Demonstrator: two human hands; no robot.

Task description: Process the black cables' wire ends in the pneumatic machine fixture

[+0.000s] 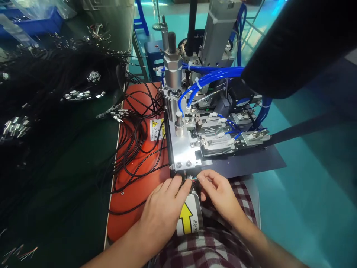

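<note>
At the front edge of the machine [182, 149], several thin coloured wires [193, 179] show between my two hands. My left hand [163, 204] is closed, its thumb and fingertips together beside these wires. A black cable [126, 213] runs across the orange surface and passes under this hand; the grip itself is mostly hidden. On the other side, my right hand [219, 191] pinches the wire ends between thumb and forefinger. Just below the fingers is a white plate with a yellow arrow [186, 219].
Loops of black cable [136, 130] lie on the orange board [153, 175]. Left of it, a dark table carries bundled cables with metal ends [80, 95] and a blue bin [46, 24]. Blue air hoses [217, 74] cross the machine. A large black object [295, 48] fills the upper right.
</note>
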